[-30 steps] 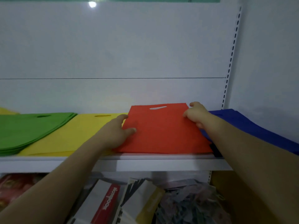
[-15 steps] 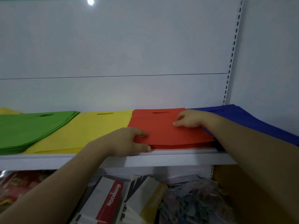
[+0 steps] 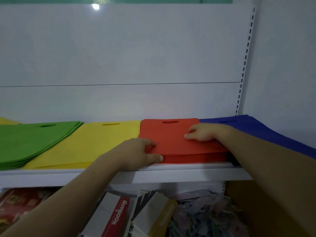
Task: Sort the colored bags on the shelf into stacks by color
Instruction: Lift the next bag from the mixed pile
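Note:
Four flat stacks of bags lie side by side on the white shelf [image 3: 51, 175]: green [image 3: 34, 139], yellow [image 3: 95, 144], red [image 3: 172, 139] and blue [image 3: 259, 129]. My left hand [image 3: 136, 153] pinches the front left corner of the red stack, thumb against its front edge and fingers on top. My right hand [image 3: 203, 133] lies on the top red bag near the stack's right side, with its fingers curled and pressing down; the thumb is hidden. My right forearm covers the near part of the blue stack.
A sliver of another yellow bag [image 3: 6, 120] shows at the far left behind the green stack. Below the shelf are notebooks [image 3: 118, 214], a red package [image 3: 20, 202], a heap of small clips [image 3: 201, 218] and a brown box [image 3: 256, 211]. A slotted upright [image 3: 244, 62] stands at the right.
The top red bag, earlier tilted up between both hands, now lies flat on the red stack. My left hand slid to the front left corner; my right hand moved onto the top.

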